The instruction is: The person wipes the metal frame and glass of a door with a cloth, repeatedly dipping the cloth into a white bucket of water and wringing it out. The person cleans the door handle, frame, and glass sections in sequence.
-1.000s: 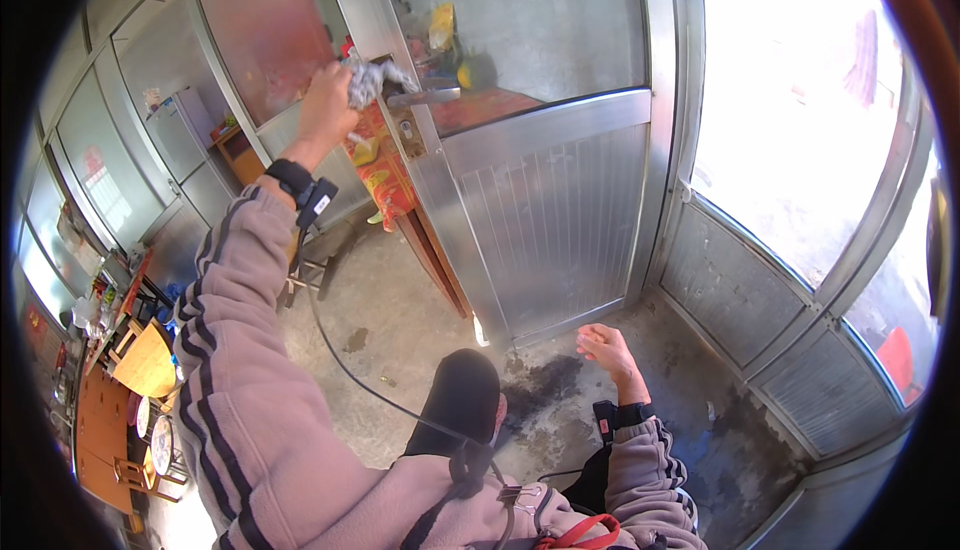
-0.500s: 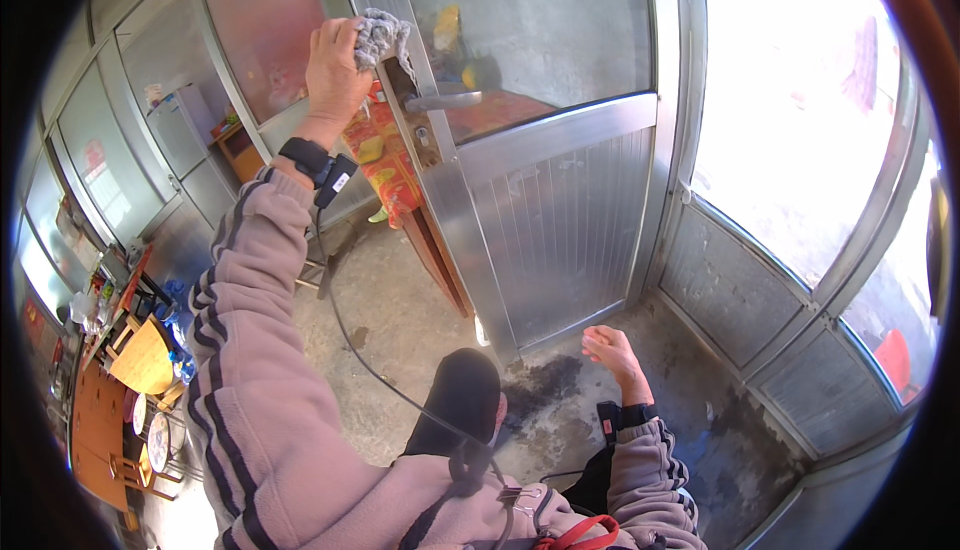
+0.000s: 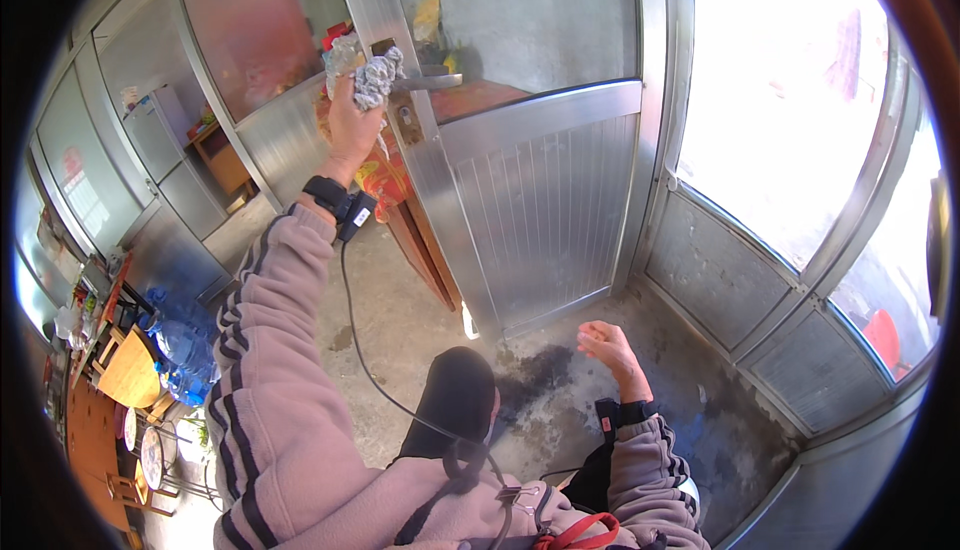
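Observation:
My left hand (image 3: 352,128) is closed on a crumpled grey rag (image 3: 377,78), pressed at the edge of a metal-framed glass door (image 3: 545,195). The rag is beside the lever handle (image 3: 430,82), above the lock plate (image 3: 407,122), and a loose strand hangs below it. How far the fingers wrap into the cloth is partly hidden. My right hand (image 3: 612,355) hangs low in front of the door's lower panel, touching nothing. Its fingers are loosely bent, with nothing seen in them.
Behind the door stands a table with a red patterned cloth (image 3: 385,182). Blue water bottles (image 3: 185,345), a wooden chair (image 3: 132,370) and stools are at the left. A glazed metal partition (image 3: 720,260) closes the right side. Dark wet patches (image 3: 540,380) mark the concrete floor. A cable (image 3: 365,365) hangs from my left wrist.
My left hand has moved down along the door edge with the rag, to the height of the handle. My view has shifted slightly. The right hand stays about where it was.

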### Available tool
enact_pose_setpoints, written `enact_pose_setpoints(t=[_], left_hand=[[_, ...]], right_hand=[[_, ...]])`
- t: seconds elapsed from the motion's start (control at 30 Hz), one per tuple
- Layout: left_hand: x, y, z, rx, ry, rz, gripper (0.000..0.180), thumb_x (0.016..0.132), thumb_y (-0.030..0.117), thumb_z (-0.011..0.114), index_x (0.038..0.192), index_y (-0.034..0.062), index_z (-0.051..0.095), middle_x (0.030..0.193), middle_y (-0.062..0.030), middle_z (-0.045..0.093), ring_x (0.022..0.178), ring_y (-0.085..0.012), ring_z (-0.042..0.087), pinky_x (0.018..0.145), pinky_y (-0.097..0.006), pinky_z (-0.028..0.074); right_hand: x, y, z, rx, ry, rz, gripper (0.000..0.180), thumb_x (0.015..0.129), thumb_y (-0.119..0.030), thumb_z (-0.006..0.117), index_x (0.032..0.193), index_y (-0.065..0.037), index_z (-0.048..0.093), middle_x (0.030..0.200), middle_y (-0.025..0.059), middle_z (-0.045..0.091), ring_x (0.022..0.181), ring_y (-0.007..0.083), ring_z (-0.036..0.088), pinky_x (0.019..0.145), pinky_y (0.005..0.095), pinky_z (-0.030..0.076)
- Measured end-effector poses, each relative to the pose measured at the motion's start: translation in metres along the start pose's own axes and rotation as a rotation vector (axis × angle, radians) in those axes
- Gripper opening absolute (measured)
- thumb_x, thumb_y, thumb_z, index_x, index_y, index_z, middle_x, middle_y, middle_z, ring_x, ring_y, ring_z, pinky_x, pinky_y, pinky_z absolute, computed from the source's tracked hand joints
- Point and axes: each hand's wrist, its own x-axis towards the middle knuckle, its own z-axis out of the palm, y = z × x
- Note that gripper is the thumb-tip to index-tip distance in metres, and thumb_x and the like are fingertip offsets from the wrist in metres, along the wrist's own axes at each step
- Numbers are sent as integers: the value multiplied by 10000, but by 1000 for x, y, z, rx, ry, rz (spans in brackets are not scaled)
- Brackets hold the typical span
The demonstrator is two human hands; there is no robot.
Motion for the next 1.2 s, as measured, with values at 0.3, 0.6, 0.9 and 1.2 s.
enact_pose_setpoints(t=[0.3, 0.6, 0.9, 1.2], left_hand=[[-44, -11, 11, -14, 43, -133, 304, 929, 176, 792, 1174, 24, 697, 1098, -219, 714, 1057, -457, 687, 929, -510, 546], [-112, -24, -20, -182, -234, -269, 315, 915, 172, 798, 1164, 26, 674, 1062, -218, 708, 1026, -475, 679, 921, -518, 545], [45, 45, -69, 184, 25, 448, 418, 853, 20, 743, 1266, 50, 683, 1264, -162, 686, 1211, -399, 630, 1036, -497, 511], [85, 53, -22, 667, -237, 669, 389, 761, 30, 765, 1140, 107, 714, 1122, -35, 681, 1178, -300, 639, 928, -469, 549]], right_hand=[[-21, -13, 43, -87, -8, -22, 484, 1007, -267, 802, 1354, 61, 718, 1156, 107, 795, 958, 172, 762, 810, 323, 586], [-59, 17, 56, -99, 74, 49, 480, 993, -299, 823, 1314, 47, 738, 1081, 97, 798, 900, 166, 745, 760, 320, 577], [-58, 17, 55, -121, 98, 32, 365, 991, -280, 798, 1192, 23, 772, 950, 47, 777, 845, 141, 724, 721, 312, 565], [-38, 8, 58, -143, 43, -11, 490, 1011, -302, 808, 1340, 50, 719, 1116, 86, 791, 939, 177, 759, 808, 334, 594]])
